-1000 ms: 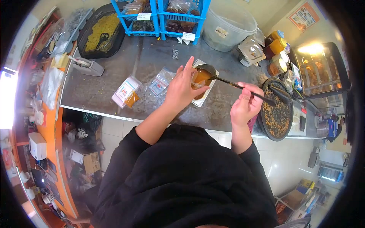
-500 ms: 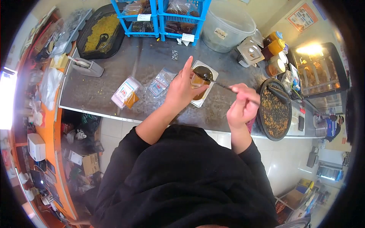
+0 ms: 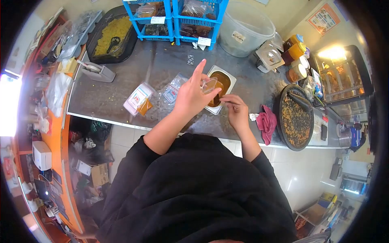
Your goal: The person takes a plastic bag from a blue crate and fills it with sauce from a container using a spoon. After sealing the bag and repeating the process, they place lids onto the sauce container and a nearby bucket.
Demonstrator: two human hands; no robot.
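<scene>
My left hand (image 3: 193, 93) pinches a small clear plastic bag (image 3: 208, 85) between thumb and fingers, its index finger pointing up. The bag is above a rectangular metal container (image 3: 231, 81) of brown sauce (image 3: 219, 77). At the container's near right side, my right hand (image 3: 236, 111) has its fingers closed on the ladle's handle; the bowl is out of sight, and only a dark bit shows by the fingertips. Left of the container lie clear labelled bags (image 3: 171, 94). Beside them is a stack of labelled packets (image 3: 135, 98) with a small filled orange-brown sachet (image 3: 144, 107) on it.
A tape dispenser (image 3: 97, 73) and a black tray of yellow food (image 3: 129, 50) stand at left. Blue racks (image 3: 196, 21) and a plastic bucket (image 3: 243, 44) line the back. To the right are a red cloth (image 3: 267, 124) and a round crumb-covered tray (image 3: 298, 121).
My right hand has moved left and in toward the container. The ladle's bowl, earlier at the bag's mouth, no longer shows. My left hand keeps hold of the bag nearly in place.
</scene>
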